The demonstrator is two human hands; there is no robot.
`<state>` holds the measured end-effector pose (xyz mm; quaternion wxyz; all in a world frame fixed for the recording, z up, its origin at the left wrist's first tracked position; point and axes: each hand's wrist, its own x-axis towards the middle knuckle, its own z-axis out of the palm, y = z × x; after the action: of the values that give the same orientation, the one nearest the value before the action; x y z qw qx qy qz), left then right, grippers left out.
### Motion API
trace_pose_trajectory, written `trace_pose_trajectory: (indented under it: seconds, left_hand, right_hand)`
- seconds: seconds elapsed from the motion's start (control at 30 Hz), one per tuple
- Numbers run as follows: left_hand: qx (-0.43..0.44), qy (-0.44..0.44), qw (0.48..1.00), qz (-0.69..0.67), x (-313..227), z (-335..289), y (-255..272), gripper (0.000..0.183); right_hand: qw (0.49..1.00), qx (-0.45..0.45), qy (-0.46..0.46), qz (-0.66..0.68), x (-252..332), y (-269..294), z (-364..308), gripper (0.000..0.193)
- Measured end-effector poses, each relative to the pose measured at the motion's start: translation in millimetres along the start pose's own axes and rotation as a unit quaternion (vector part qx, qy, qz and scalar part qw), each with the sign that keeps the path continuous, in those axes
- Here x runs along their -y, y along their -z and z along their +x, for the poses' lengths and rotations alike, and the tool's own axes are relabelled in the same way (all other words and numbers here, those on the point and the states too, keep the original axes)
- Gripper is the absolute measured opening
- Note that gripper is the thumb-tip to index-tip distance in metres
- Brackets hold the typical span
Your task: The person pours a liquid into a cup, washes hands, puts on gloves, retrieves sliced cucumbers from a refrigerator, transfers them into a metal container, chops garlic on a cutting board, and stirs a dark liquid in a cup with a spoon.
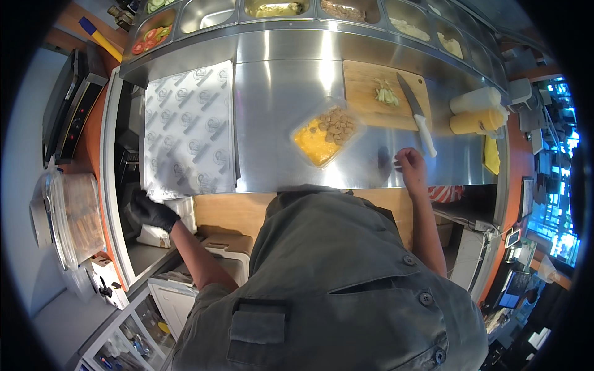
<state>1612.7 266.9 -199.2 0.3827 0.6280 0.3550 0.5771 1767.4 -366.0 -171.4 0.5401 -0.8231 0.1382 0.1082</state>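
My left hand (153,211), in a black glove, is at the counter's left front corner, just below the stack of printed white paper sheets (189,130). Its fingers blend into the dark space behind, so their pose is unclear. Bare and loosely bent, my right hand (410,168) hovers by the counter's front edge, left of the white handle of a kitchen knife (424,133). Nothing shows between its fingers. A clear plastic container (326,163) with yellow and brown chunky food stands mid-counter. The knife lies across a wooden cutting board (365,114) beside chopped pale green pieces (386,94).
Metal food pans (207,15) line the back, one with sliced tomatoes (150,40). Squeeze bottles (476,120) and a yellow cloth (491,154) are at the right. A lidded clear tub (77,213) stands far left. Below the counter is an open bin (226,266).
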Motion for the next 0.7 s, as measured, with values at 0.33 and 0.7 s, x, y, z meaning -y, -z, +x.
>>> trace_pose_trajectory:
  seconds: [0.33, 0.7]
  left_hand:
    - [0.705, -0.073, 0.677, 0.197, -149, -191, -189, 0.033]
    - [0.53, 0.023, 0.827, 0.185, -115, -234, -138, 0.037]
  right_hand:
    - [0.843, -0.217, 0.166, -0.464, -7, 45, 75, 0.047]
    - [0.899, -0.162, 0.223, -0.341, -20, 63, 86, 0.054]
